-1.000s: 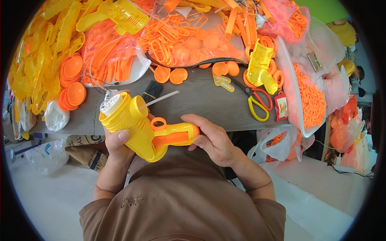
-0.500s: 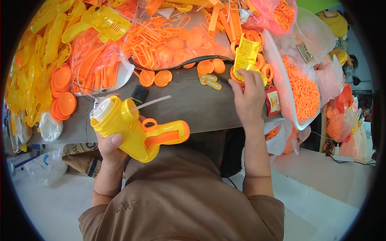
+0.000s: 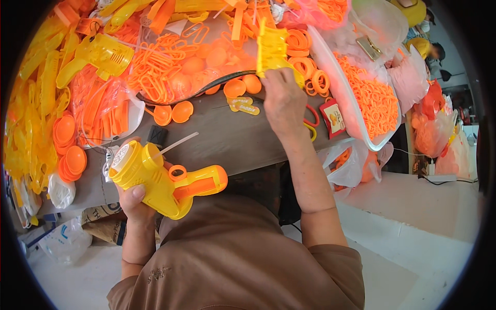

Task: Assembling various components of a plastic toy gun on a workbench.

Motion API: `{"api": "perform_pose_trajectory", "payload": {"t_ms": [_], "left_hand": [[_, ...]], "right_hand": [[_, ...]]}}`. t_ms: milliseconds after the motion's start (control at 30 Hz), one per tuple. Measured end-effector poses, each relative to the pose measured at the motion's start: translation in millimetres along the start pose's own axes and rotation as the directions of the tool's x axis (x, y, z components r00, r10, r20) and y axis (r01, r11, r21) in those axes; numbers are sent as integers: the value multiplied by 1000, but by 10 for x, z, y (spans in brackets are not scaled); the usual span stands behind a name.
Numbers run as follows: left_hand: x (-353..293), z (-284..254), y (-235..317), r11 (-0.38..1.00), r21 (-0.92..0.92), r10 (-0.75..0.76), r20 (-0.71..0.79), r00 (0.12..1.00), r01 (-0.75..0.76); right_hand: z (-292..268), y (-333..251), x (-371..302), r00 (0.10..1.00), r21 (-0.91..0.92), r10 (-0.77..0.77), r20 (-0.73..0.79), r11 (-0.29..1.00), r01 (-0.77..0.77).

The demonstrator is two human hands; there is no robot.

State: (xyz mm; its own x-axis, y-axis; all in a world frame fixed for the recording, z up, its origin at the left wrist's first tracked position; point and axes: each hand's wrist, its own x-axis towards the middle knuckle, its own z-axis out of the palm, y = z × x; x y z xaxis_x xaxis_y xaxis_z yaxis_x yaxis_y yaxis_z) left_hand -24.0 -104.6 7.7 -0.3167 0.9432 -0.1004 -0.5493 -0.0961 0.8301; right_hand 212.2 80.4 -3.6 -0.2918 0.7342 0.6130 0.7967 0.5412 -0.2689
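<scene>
Toy gun (image 3: 157, 182) sits in the left hand (image 3: 135, 200), yellow shell (image 3: 272, 49) in the right hand (image 3: 284, 101), both left of the tub (image 3: 352, 106): squeeze softly.

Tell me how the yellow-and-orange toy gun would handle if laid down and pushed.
The toy gun is probably stiff: it shows no sag in the left hand. It might rock, given its rounded barrel and jutting handle. The thin pale stick poking out could catch.

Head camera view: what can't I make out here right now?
In the head view:
Scissors: blades hidden by the right hand.
Left hand: most fingers hidden behind the yellow toy gun.
Yellow plastic shell: lower end partly covered by the right hand.
</scene>
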Motion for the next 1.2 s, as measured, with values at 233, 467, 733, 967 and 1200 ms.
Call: {"api": "perform_pose_trajectory", "payload": {"t_ms": [233,467,733,967,1200], "left_hand": [[-6,18,3,999,36,6,-18,1000,-5],[26,17,-13,1000,23,3,-2,1000,-3],[130,292,-76,998,64,-36,102,994,30],[226,278,-99,990,-4,-137,136,981,139],[224,213,-51,968,-108,-208,175,962,228]], "right_hand": [[45,-89,104,998,163,-54,28,985,49],[-333,649,-120,968,-102,250,-1,963,-249],[-226,883,-231,931,-328,332,152,905,-270],[-526,622,-249,850,585,422,314,619,-524],[-561,-38,-453,774,681,37,632,449,-578]]}}
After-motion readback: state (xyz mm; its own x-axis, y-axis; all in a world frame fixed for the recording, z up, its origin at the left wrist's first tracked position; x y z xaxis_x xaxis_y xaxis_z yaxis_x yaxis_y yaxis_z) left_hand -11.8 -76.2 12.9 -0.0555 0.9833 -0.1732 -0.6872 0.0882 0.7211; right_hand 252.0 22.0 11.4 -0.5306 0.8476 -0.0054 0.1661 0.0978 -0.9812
